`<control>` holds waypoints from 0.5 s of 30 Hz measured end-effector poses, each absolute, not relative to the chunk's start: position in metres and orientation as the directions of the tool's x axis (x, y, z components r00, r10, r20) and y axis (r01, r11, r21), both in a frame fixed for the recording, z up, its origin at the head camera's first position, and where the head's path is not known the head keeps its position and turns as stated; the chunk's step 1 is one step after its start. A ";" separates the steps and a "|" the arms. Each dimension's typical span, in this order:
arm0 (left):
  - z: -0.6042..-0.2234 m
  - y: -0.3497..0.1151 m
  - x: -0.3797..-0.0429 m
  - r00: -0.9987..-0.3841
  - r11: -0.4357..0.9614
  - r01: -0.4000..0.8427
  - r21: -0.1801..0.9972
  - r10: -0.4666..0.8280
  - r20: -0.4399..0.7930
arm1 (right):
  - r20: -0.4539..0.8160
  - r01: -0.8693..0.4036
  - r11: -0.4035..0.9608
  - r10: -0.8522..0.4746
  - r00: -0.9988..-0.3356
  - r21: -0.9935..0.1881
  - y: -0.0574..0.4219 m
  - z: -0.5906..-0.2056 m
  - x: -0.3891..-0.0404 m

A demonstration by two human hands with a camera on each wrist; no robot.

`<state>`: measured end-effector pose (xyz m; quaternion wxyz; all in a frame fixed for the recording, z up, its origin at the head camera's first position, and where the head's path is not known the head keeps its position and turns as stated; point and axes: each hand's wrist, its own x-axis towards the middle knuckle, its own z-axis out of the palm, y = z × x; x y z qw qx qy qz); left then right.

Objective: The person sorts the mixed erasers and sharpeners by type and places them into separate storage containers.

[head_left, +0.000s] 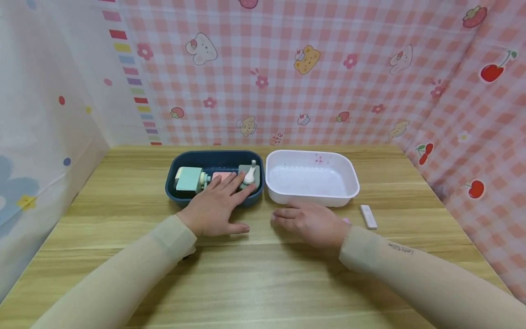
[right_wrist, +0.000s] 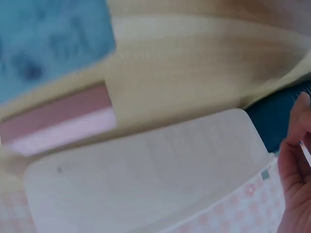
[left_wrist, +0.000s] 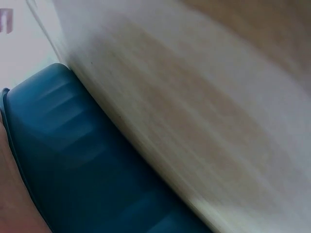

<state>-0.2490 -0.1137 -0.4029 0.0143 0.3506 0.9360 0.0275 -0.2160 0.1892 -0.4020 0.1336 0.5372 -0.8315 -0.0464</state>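
Observation:
My left hand [head_left: 215,205] reaches over the front rim of a dark blue bin [head_left: 213,157], fingers straight and spread. Its fingers overlap a pink item [head_left: 221,175] and lie beside a grey-green bottle with a white pump [head_left: 250,174]. A mint-coloured square bottle [head_left: 189,179] lies on its side at the bin's left end. My right hand [head_left: 306,222], fingers loosely bent, holds nothing visible, in front of a white bin [head_left: 312,198]. In the left wrist view the blue bin's side wall [left_wrist: 73,131] fills the lower left.
A small white block [head_left: 368,217] lies on the wooden table right of my right hand. The right wrist view shows a pinkish block [right_wrist: 60,116] beside the white bin and a blurred blue thing [right_wrist: 53,43]. Patterned cloth [head_left: 263,68] hangs behind and along both sides.

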 end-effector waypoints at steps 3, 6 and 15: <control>-0.403 -0.114 -0.249 -0.754 0.752 0.656 0.063 0.657 -0.005 | 0.199 -0.881 0.414 -0.906 -0.374 0.227 0.189 -0.397 -0.216; -0.404 -0.115 -0.249 -0.754 0.753 0.656 0.061 0.657 -0.002 | 0.213 -0.877 0.416 -0.904 -0.371 0.241 0.190 -0.391 -0.216; -0.404 -0.114 -0.250 -0.754 0.753 0.656 0.061 0.657 -0.010 | 0.300 -0.850 0.448 -0.881 -0.366 0.278 0.195 -0.381 -0.225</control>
